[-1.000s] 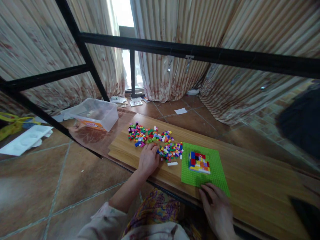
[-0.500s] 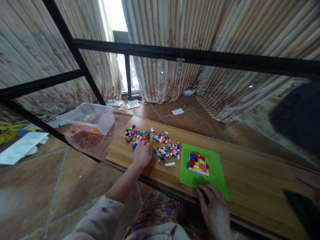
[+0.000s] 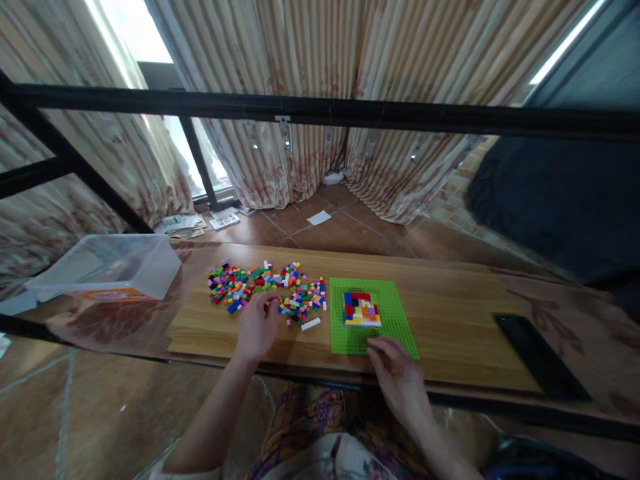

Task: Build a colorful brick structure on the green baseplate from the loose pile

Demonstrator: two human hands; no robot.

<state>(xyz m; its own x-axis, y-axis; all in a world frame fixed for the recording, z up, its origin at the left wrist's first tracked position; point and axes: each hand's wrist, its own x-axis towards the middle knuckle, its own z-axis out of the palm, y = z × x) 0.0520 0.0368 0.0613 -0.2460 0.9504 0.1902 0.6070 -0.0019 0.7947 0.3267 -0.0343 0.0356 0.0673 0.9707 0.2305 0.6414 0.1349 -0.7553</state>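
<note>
My left hand (image 3: 256,325) rests on the wooden board (image 3: 450,320) with its fingertips at the near edge of a heap of small coloured bricks (image 3: 265,287); the fingers are curled and pinched at a brick I cannot make out. My right hand (image 3: 395,373) lies on the near edge of a green baseplate (image 3: 395,313), fingers spread flat and holding it down. On the baseplate stands a square block of multicoloured bricks (image 3: 361,309). A single white brick (image 3: 311,324) lies between the heap and the plate.
A clear plastic tub (image 3: 110,267) sits at the left end of the table. A black phone (image 3: 537,355) lies at the right. Black metal bars (image 3: 320,110) cross overhead. Curtains, papers on the tiled floor (image 3: 320,217) and a dark cloth (image 3: 560,200) lie beyond.
The view has swung right and levelled out. My left hand has shifted slightly along the heap's near edge; my right hand has stayed on the baseplate's near edge.
</note>
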